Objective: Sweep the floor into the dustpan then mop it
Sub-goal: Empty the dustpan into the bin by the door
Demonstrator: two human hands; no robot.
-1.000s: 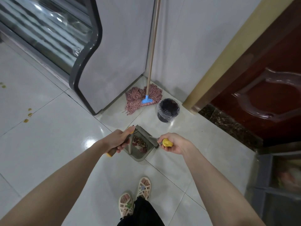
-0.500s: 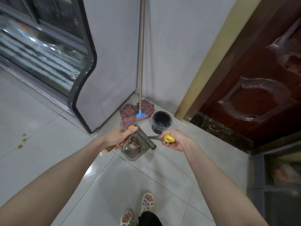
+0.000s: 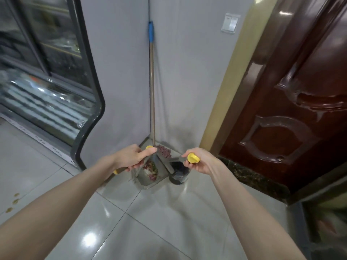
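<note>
My left hand point(image 3: 131, 157) grips the yellow-tipped handle of a grey dustpan point(image 3: 145, 182), which holds red, green and white scraps point(image 3: 150, 169). In my right hand point(image 3: 201, 162) is the yellow-capped handle point(image 3: 193, 158) of a small brush; its dark head lies across the pan's far side. The pan hangs over the floor right beside a small bin lined with a black bag point(image 3: 178, 176). A mop leans upright in the corner behind them, with a wooden handle point(image 3: 152, 91), a blue grip on top and a reddish string head point(image 3: 164, 151) on the floor.
A glass-fronted display fridge point(image 3: 56, 102) with a grey side panel stands at left. At right is a dark brown door point(image 3: 300, 109) with a yellow frame. Glossy white floor tiles point(image 3: 169, 222) spread in front, and several small yellow spots point(image 3: 15, 200) mark the floor at far left.
Both hands have carried the dustpan and brush forward toward the corner, up to the bin. The view has tilted up, and my feet have dropped out of sight.
</note>
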